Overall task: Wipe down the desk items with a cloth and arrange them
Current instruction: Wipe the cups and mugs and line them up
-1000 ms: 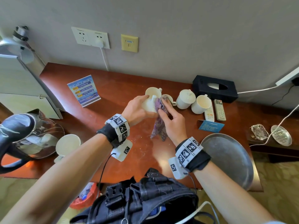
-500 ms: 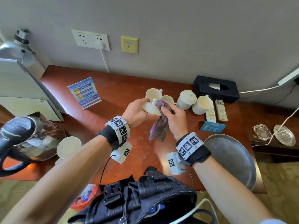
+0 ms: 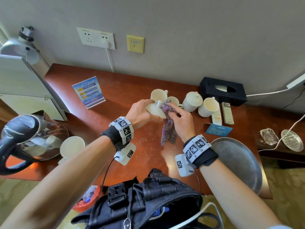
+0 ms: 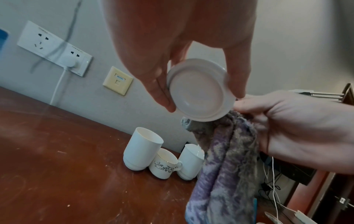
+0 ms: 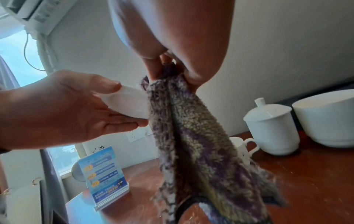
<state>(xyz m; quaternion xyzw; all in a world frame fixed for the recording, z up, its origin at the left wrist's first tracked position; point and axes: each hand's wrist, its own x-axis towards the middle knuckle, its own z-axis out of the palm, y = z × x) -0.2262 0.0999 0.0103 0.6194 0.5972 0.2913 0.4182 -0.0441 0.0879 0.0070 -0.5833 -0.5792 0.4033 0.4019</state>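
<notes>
A white ceramic cup lid (image 3: 154, 110) is held above the desk, gripped by its rim in my left hand (image 3: 148, 106), thumb on one side and fingers on the other. In the left wrist view the lid's hollow underside (image 4: 201, 91) faces the camera. My right hand (image 3: 173, 111) pinches a purple-grey cloth (image 3: 169, 131) against the lid's right edge. The rest of the cloth (image 5: 201, 144) hangs loose below the hand. The lid's knob (image 3: 158, 103) sticks up beside the cloth.
Behind the hands stand an open white cup (image 3: 158, 95), a lidded cup (image 3: 192, 101) and another cup (image 3: 208, 107). A black tissue box (image 3: 222, 91), two remotes (image 3: 227, 113), a metal tray (image 3: 237, 162), a kettle (image 3: 19, 136) and a sign (image 3: 88, 91) share the desk.
My right hand has worked the cloth over the lid, from its top toward its right edge. The left hand kept its grip and turned the lid a little.
</notes>
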